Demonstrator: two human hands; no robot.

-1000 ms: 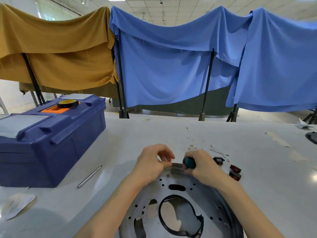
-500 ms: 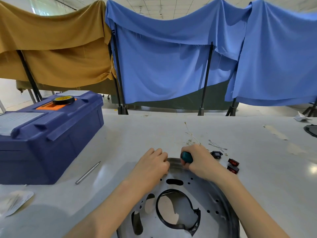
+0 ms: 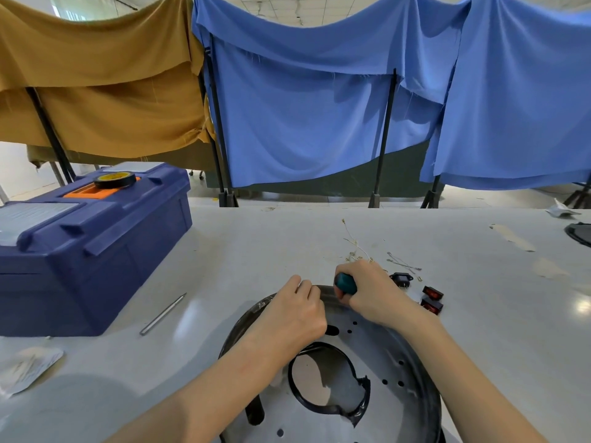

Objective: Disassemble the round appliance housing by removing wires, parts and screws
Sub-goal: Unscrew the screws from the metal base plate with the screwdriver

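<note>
Workshop or test hall, white worktable (image 3: 256,244), blue toolbox (image 3: 89,251), cloth-draped partition stands (image 3: 319,107), office-style ceiling tiles

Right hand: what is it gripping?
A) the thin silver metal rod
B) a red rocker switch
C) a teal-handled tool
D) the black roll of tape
C: the right hand is curled round the teal-handled tool at the far rim of the round grey metal housing.

Housing (image 3: 399,342) cut off below, tool (image 3: 346,282) shaft hidden
</note>
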